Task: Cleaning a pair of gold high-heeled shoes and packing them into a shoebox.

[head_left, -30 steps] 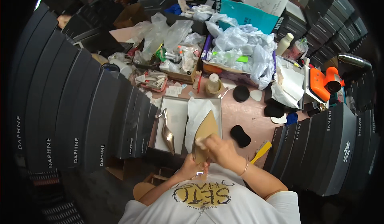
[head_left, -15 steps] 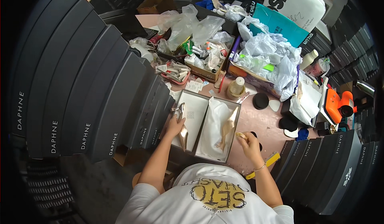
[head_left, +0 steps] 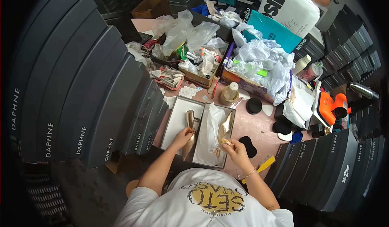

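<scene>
An open shoebox (head_left: 232,146) sits in front of me, its two grey-rimmed halves side by side. In the left half, my left hand (head_left: 183,138) closes its fingertips on the side of a gold shoe (head_left: 189,148), whose narrow end points toward me. White tissue paper (head_left: 208,140) lines the right half, where a second gold shoe (head_left: 225,126) lies along the right wall. Over that half's lower right corner, my right hand (head_left: 238,154) pinches a small yellowish wad (head_left: 225,142). The wad is too small to name exactly.
Tall stacks of dark shoeboxes (head_left: 101,93) flank the table at left, with more boxes (head_left: 308,162) at right. Behind stand a jar (head_left: 229,94), a box of crumpled plastic (head_left: 263,56) and a red tray (head_left: 170,78). A yellow-handled tool (head_left: 266,163) lies near my right wrist.
My left hand has shifted right with the gold shoe, which now lies nearer the middle of the box. My right hand has brought the wad leftward, over the box's edge beside the second shoe.
</scene>
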Tool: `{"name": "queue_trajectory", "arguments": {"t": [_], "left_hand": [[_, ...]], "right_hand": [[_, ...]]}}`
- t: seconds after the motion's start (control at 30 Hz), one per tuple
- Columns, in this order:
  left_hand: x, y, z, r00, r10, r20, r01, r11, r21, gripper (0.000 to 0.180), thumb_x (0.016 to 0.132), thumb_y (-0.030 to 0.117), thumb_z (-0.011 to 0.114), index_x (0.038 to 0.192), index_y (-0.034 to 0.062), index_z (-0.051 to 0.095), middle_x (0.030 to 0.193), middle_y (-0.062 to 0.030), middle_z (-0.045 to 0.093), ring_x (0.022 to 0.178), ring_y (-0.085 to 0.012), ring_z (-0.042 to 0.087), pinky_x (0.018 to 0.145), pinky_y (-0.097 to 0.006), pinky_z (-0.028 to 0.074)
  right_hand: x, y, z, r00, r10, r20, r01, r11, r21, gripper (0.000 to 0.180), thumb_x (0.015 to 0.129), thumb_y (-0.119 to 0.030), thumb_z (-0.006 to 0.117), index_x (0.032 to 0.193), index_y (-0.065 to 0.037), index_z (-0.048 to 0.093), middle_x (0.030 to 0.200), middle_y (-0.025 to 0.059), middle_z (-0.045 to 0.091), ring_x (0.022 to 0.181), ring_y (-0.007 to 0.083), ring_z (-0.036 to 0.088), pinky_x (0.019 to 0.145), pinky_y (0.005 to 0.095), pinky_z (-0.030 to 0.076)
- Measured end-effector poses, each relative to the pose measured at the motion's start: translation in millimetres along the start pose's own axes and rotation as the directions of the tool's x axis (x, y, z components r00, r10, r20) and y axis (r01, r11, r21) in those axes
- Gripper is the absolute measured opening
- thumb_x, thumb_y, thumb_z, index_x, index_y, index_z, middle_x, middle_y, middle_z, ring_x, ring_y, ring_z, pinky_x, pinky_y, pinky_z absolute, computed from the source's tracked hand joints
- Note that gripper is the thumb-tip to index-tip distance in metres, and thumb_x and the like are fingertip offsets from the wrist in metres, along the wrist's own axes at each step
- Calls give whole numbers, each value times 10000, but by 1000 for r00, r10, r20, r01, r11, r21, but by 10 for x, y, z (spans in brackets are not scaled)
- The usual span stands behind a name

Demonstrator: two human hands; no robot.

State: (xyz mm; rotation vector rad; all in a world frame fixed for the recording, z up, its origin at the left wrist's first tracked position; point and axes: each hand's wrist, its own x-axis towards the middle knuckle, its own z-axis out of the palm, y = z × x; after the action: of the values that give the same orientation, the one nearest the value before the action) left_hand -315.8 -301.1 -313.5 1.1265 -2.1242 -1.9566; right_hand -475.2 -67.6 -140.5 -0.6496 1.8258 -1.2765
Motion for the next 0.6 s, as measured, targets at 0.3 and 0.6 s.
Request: {"name": "queue_trajectory", "arguments": {"t": [0.3, 0.6], "left_hand": [[-259, 716, -161, 969, -88, 231, 159, 938, -308, 164, 897, 124, 608, 1021, 23, 570, 861, -30, 632, 774, -80, 587, 664, -229, 470], [-805, 1557, 486, 589, 125, 798, 542, 672, -505, 550, 975, 418, 431, 1301, -26, 434, 1202, -149, 559, 1113, -197, 550, 961, -313, 439]], "right_hand": [[133, 150, -89, 992, 54, -118, 15, 852, 523, 241, 936, -205, 582, 1026, 15, 620, 809, -24, 604, 674, 30, 493, 586, 188, 387], [612, -361, 146, 951, -87, -298, 269, 709, 652, 261, 967, -239, 532, 1125, -32, 520, 896, 34, 601, 689, 87, 576, 617, 231, 496]]}}
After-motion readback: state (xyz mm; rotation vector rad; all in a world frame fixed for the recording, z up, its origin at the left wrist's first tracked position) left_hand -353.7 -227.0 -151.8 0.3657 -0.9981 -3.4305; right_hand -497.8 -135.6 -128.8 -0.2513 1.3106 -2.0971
